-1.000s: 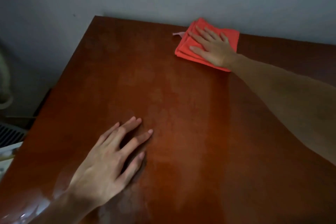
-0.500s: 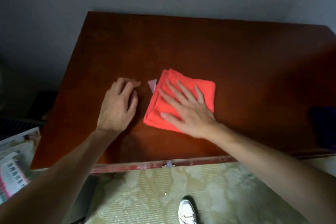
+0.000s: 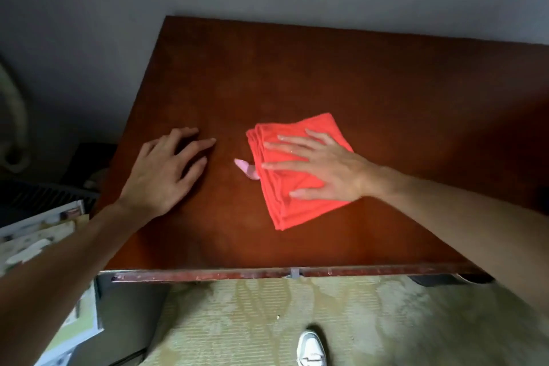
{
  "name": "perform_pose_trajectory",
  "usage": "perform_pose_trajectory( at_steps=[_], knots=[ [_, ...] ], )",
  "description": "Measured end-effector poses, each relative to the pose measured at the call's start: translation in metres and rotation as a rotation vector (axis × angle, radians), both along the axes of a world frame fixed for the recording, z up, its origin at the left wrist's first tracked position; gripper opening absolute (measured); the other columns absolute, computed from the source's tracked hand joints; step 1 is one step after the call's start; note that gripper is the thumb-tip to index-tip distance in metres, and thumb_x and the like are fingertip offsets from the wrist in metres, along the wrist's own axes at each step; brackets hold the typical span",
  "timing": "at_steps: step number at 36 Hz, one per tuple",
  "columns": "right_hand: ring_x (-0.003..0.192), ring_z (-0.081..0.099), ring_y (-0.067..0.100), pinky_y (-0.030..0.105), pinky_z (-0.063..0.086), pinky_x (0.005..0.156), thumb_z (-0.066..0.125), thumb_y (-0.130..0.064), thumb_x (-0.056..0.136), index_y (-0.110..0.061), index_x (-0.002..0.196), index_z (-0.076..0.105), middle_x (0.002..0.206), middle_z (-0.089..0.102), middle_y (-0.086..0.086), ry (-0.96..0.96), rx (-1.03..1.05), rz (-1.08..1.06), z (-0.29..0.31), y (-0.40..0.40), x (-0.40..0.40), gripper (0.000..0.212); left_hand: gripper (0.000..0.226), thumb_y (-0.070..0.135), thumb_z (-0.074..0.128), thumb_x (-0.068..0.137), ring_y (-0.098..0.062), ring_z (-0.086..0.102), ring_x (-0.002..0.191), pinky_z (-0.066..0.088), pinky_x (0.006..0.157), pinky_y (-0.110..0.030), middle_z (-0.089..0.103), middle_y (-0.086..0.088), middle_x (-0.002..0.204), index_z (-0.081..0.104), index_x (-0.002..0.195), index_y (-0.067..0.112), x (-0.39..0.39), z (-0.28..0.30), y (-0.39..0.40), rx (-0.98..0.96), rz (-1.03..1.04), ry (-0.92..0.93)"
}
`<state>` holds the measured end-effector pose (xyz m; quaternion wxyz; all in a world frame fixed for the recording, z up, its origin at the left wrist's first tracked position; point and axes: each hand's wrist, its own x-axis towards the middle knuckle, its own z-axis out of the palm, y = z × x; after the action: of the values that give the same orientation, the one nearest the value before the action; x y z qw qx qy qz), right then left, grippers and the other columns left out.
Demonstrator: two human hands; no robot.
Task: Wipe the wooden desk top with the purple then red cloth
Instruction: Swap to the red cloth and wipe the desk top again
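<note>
Wiping cloth: your red cloth (image 3: 300,175) is soft, light and folded in layers; it will bunch up, so press flat on its middle.
Where: near the middle of the wooden desk top (image 3: 326,74).
Right hand (image 3: 320,166): fingers spread wide, flat on the cloth.
Left hand (image 3: 166,172): fingers spread, resting on bare wood, left of the cloth.
Count: one red cloth, one pink tag (image 3: 248,169), two hands, no purple cloth in view.
</note>
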<state>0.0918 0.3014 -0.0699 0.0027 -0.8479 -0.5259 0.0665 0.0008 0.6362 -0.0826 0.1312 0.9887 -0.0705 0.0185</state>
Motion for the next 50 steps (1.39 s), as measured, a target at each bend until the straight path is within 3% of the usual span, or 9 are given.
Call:
perform_pose_trajectory(
  at_steps=[6, 20, 28, 36, 44, 47, 50],
  knots=[
    [0.16, 0.002, 0.013, 0.055, 0.011, 0.126, 0.025, -0.073, 0.098, -0.052, 0.16, 0.011, 0.173, 0.005, -0.014, -0.02, 0.0, -0.112, -0.001, 0.021, 0.093, 0.067, 0.053, 0.053, 0.025, 0.104, -0.018, 0.027, 0.151, 0.016, 0.12, -0.036, 0.039, -0.002, 0.158, 0.044, 0.151, 0.036, -0.004, -0.001, -0.002, -0.039, -0.003, 0.018],
    [0.159, 0.01, 0.014, 0.053, 0.011, 0.124, 0.016, -0.08, 0.09, -0.055, 0.158, 0.016, 0.172, 0.011, -0.018, -0.009, 0.072, -0.294, 0.0, 0.074, 0.279, 0.072, 0.047, 0.05, 0.028, 0.106, -0.009, 0.019, 0.154, 0.01, 0.124, -0.033, 0.029, 0.011, 0.162, 0.037, 0.153, 0.045, 0.005, 0.0, 0.002, -0.043, -0.007, 0.093],
    [0.159, 0.009, 0.018, 0.055, 0.007, 0.126, 0.028, -0.074, 0.098, -0.052, 0.159, 0.016, 0.172, 0.011, -0.013, -0.024, 0.089, -0.455, 0.0, 0.098, 0.315, 0.066, 0.047, 0.05, 0.031, 0.106, -0.007, 0.018, 0.154, 0.007, 0.125, -0.028, 0.026, 0.013, 0.164, 0.036, 0.153, 0.046, 0.008, 0.0, 0.003, -0.043, -0.001, 0.066],
    [0.16, -0.002, 0.018, 0.06, 0.0, 0.125, 0.021, -0.07, 0.103, -0.05, 0.161, 0.008, 0.174, 0.0, -0.008, 0.007, 0.051, -0.597, -0.006, 0.107, 0.271, 0.063, 0.048, 0.056, 0.024, 0.106, -0.007, 0.013, 0.155, 0.003, 0.126, -0.029, 0.028, 0.008, 0.164, 0.033, 0.153, 0.048, 0.009, -0.008, 0.006, -0.058, -0.009, 0.051],
    [0.16, -0.007, 0.017, 0.059, -0.003, 0.125, 0.02, -0.069, 0.101, -0.05, 0.161, 0.002, 0.174, -0.004, -0.009, 0.031, 0.052, -0.568, -0.008, 0.109, 0.132, 0.065, 0.053, 0.056, 0.029, 0.103, -0.011, 0.024, 0.151, 0.012, 0.119, -0.028, 0.036, 0.005, 0.157, 0.039, 0.152, 0.039, 0.011, -0.005, 0.006, -0.135, -0.007, -0.02],
    [0.16, -0.007, 0.017, 0.059, -0.001, 0.125, 0.01, -0.075, 0.093, -0.049, 0.161, 0.002, 0.174, -0.003, -0.009, 0.027, 0.062, -0.53, -0.009, 0.108, 0.065, 0.074, 0.056, 0.054, 0.033, 0.101, -0.017, 0.035, 0.145, 0.022, 0.114, -0.029, 0.038, 0.002, 0.153, 0.039, 0.152, 0.032, 0.011, -0.006, 0.006, -0.206, 0.034, -0.028],
    [0.16, -0.008, 0.017, 0.058, 0.001, 0.124, 0.006, -0.074, 0.091, -0.047, 0.162, 0.002, 0.174, -0.004, -0.009, 0.03, 0.058, -0.492, -0.008, 0.107, 0.002, 0.077, 0.056, 0.05, 0.04, 0.099, -0.024, 0.044, 0.134, 0.036, 0.108, -0.04, 0.041, -0.004, 0.146, 0.046, 0.148, 0.022, 0.007, -0.003, 0.007, -0.321, 0.115, -0.075]
  ],
)
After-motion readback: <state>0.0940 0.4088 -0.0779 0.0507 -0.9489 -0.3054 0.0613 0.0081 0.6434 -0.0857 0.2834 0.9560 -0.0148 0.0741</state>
